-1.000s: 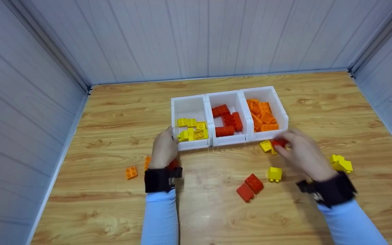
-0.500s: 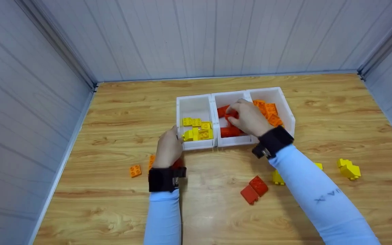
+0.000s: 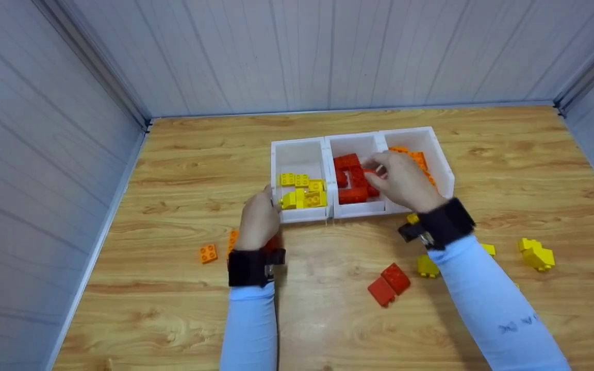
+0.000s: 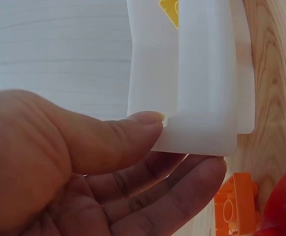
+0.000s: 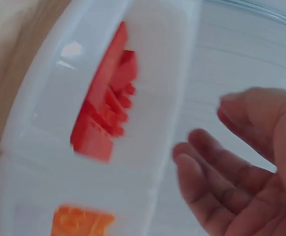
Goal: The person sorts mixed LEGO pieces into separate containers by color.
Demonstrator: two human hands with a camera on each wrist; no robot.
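A row of three joined white bins [image 3: 301, 217] stands on the wooden table. Yellow toy bricks [image 3: 287, 179] lie in the left bin, red toy bricks [image 3: 347, 161] in the middle one, orange toy bricks [image 3: 417, 158] in the right one. My left hand [image 3: 260, 219] pinches the left bin's edge; in the left wrist view the thumb is over the wall and the fingers are outside it. Over the divider between the middle and right bins is my right hand [image 3: 405, 178]. Its thumb and fingers are apart with nothing between them in the right wrist view.
Two red bricks [image 3: 396, 278] lie in front of the bins. Yellow bricks [image 3: 537, 256] lie to the right, some partly under the right forearm. One orange brick [image 3: 208, 253] is at the left; more orange and red bricks are partly hidden by the left wrist.
My right hand carried a red brick from the table into the middle bin and let it go, then shifted slightly right. The left hand still holds the bin's edge.
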